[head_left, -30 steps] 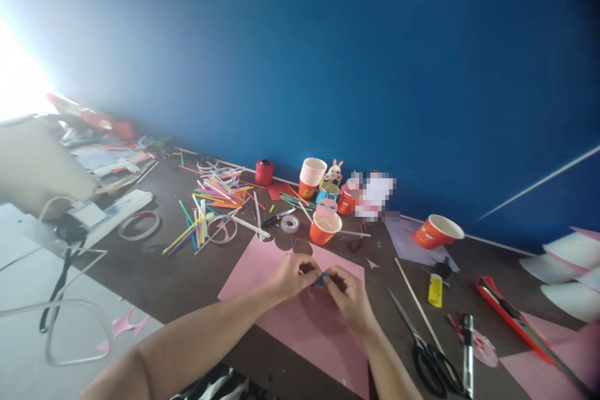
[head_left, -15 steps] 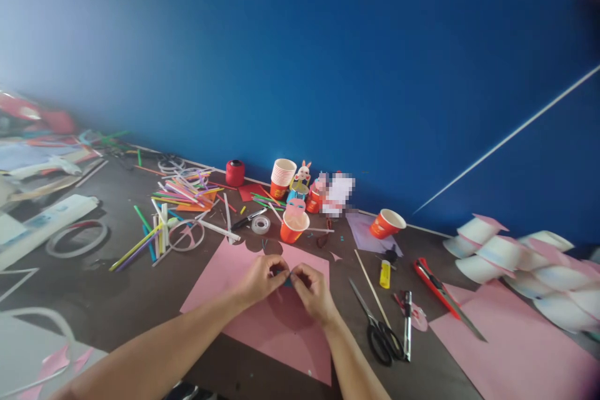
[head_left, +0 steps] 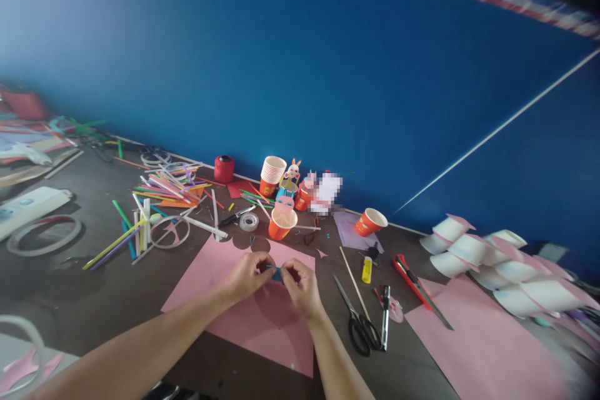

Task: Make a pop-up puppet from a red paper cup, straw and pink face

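Note:
Between my two hands is a small blue piece of paper (head_left: 277,274), stretched level above a large pink sheet (head_left: 267,337). Its left end is pinched by my left hand (head_left: 249,274), thumb against fingers. My right hand (head_left: 302,287) pinches the other end, so fingers cover much of the piece. Just beyond the hands stands an orange paper cup (head_left: 281,229) with a pink paper face at its rim. Curved notches mark the far edge of the pink sheet. Black-handled scissors (head_left: 359,328) lie to the right of it.
A red utility knife (head_left: 415,287) lies on another pink sheet (head_left: 487,337) at the right, near several white paper cups (head_left: 469,253). A yellow lighter (head_left: 367,270) lies beyond the scissors. Colourful paper strips (head_left: 171,190) and a tape roll (head_left: 249,221) are left of the cups. A blue wall closes the back.
My hands have drawn slightly apart, and more of the blue paper shows between them. The whole view has shifted, so the table's things appear further left.

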